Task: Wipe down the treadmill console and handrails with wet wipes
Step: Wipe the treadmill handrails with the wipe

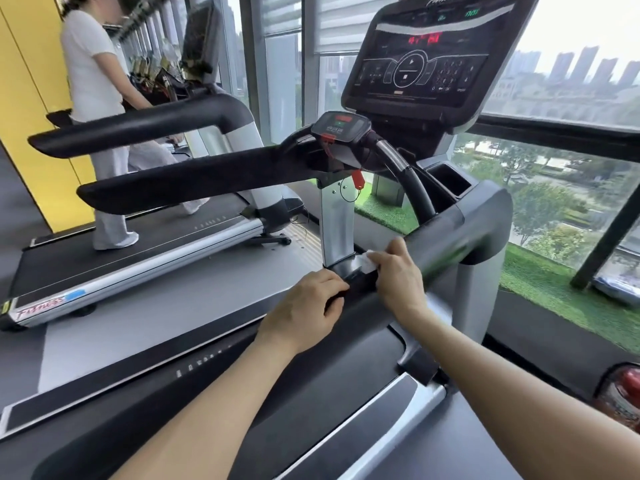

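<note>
A white wet wipe (365,262) is pinched in my right hand (398,277) and pressed against the near black handrail (360,308) of the treadmill. My left hand (306,311) grips that same handrail just left of the wipe, fingers curled over it. The big console (426,60) with a lit red display stands above, tilted toward me. A small control panel (341,124) sits on the crossbar below it. The far black handrail (194,180) stretches to the left.
A red safety clip (358,178) hangs under the small panel. A silver upright post (336,220) stands behind my hands. A person in white walks on the neighbouring treadmill (138,244) at left. Windows and green turf (554,289) lie to the right.
</note>
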A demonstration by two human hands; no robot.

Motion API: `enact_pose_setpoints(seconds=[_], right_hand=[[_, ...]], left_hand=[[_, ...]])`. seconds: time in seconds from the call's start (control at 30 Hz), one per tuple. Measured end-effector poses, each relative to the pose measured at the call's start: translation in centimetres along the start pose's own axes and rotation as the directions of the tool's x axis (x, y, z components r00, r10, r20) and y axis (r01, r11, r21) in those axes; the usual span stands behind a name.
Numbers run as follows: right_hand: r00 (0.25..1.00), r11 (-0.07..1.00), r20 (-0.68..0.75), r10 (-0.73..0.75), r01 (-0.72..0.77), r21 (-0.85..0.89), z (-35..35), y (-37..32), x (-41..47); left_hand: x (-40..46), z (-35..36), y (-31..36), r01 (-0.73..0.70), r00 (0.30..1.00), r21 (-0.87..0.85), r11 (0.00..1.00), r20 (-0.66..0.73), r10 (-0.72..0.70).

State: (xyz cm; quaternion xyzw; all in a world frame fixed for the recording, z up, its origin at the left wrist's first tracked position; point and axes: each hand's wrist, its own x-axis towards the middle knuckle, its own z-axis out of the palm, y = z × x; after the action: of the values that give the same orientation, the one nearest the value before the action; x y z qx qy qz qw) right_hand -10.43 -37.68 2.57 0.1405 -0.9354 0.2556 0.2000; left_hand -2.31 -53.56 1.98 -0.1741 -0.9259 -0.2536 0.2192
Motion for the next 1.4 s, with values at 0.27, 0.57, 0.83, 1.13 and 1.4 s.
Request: enact_pose_setpoints(seconds=[0.27,0.57,0.83,1.13,1.4], right_hand=[[0.962,0.945,0.126,-0.244,0.206,0.255,-0.6,-2.1,-3.2],[0.919,0.882,0.234,-0.316,0.195,0.429,-2.7,4.9,0.6],[0.893,0.887,0.087,-0.442,0.421,0.187,-2.5,11.2,3.3],[0.838,0.853,0.161,-0.522,0.508,0.121,-2.7,11.4,3.5],[0.812,0.841,0.231,-0.536,0.536,0.07,-3.5,11.4,3.7]], left_hand=[[-0.1,-0.2,0.3,0.059,0.989,-0.067,0.996,-0.13,-0.067],[2.1,5.5,5.3,0.393,0.883,0.117,0.912,-0.324,-0.339],[-1.0,3.9,7.0,0.601,0.764,0.209,0.772,-0.432,-0.478],[3.0,6.2,8.2,0.821,0.475,0.025,0.57,-0.586,-0.657],[3.6,4.6,7.8,0.829,0.461,-0.033,0.558,-0.524,-0.716]])
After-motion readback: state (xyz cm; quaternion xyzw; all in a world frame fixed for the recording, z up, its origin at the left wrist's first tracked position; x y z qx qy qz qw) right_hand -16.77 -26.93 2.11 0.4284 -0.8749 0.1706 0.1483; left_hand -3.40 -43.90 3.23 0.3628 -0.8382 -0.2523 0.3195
